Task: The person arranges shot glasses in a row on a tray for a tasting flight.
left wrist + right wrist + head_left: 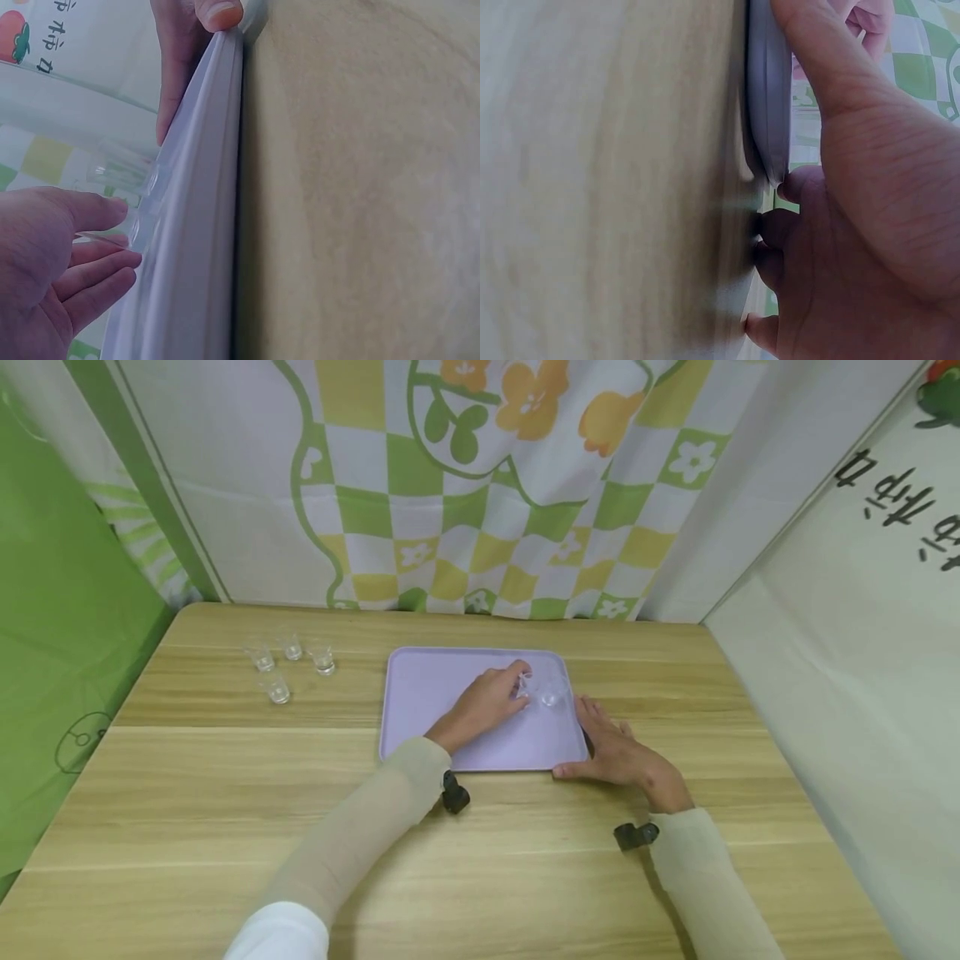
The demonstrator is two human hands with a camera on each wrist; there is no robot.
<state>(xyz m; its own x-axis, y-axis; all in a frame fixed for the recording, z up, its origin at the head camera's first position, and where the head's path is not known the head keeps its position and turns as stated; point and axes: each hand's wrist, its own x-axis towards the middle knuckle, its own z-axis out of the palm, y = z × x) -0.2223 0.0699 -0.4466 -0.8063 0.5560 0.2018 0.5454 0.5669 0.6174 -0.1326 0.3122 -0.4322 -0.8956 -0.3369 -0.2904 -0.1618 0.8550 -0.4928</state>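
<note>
A lilac rectangular tray [423, 693] lies on the wooden table. Over its right half, my left hand [483, 700] holds a small clear shot glass [524, 688] between thumb and fingers; in the left wrist view the held glass [139, 229] is upright at the tray's surface. Just to its right another clear glass [551, 695] stands on the tray, close to the first. My right hand [618, 753] rests at the tray's near right corner, thumb at the front edge and fingers spread along the right side. In the right wrist view its fingers [802, 184] touch the rim.
Several clear shot glasses [279, 692] stand grouped on the table's far left, left of the tray. A patterned curtain [480, 527] hangs behind the back edge. Green cloth [60, 610] borders the left side and a white sheet [840, 635] the right.
</note>
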